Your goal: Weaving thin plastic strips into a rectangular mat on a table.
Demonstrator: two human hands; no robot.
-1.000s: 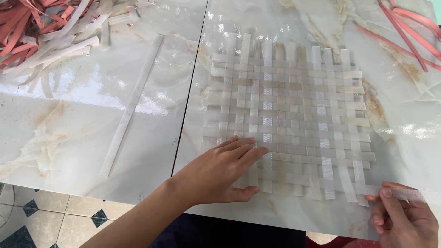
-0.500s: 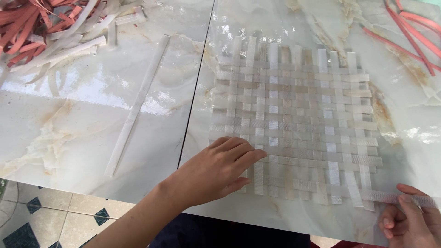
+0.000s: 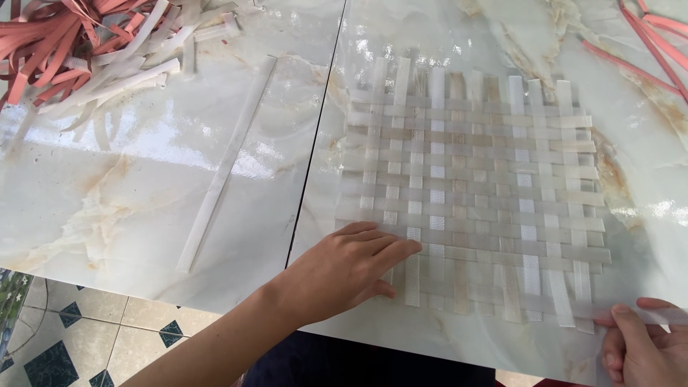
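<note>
My left hand [image 3: 344,269] rests flat and open on the near-left corner of the woven strip mat [image 3: 473,190] on the marble tabletop [image 3: 143,186], while my right hand [image 3: 645,344], shifted farther right since earlier, pinches the translucent strip [image 3: 631,312] end beyond the mat's near-right corner, suggesting the nearest row is being drawn through.

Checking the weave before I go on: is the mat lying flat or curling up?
Flat. The woven mat lies spread on the marble table, strips level, with the left hand pressing its near corner.
</note>
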